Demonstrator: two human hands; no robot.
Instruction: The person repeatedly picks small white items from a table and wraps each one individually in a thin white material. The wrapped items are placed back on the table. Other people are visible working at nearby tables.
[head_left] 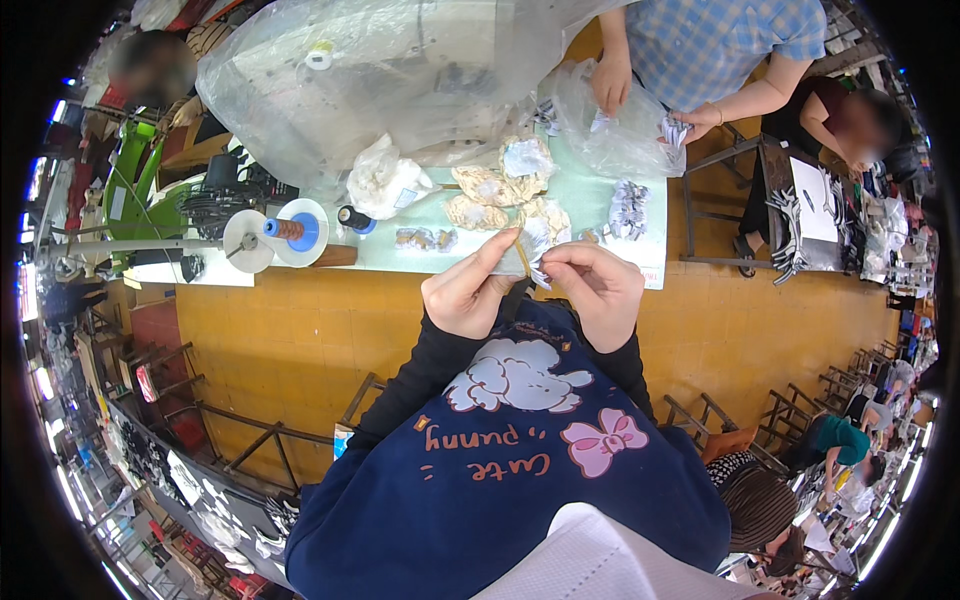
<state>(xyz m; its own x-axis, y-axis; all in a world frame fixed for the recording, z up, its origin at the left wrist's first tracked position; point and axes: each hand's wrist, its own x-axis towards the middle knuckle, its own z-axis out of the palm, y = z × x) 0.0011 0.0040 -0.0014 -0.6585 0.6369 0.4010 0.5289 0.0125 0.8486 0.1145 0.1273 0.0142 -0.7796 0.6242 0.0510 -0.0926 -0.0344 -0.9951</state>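
Observation:
In front of my chest, over the near edge of the pale green table (395, 262), both hands are closed on a small bundle of thin white-grey pieces (538, 245). A narrow yellowish band runs across the bundle. My left hand (466, 290) grips its left side between thumb and fingers. With thumb and forefinger, my right hand (602, 292) pinches the lower right edge, where the pieces fan out. Just beyond lie several crumpled cream-coloured pouches (482, 186). A row of small grey-and-tan pieces (427, 240) sits to their left, and a stack of white-grey pieces (628, 208) to their right.
Across the table a person in a checked shirt (705, 45) handles a clear bag (615, 125) and white pieces. A large clear plastic sheet (390, 85) covers the far side. A white bag (383, 180), thread spools (284, 230) and a green machine (135, 180) stand left.

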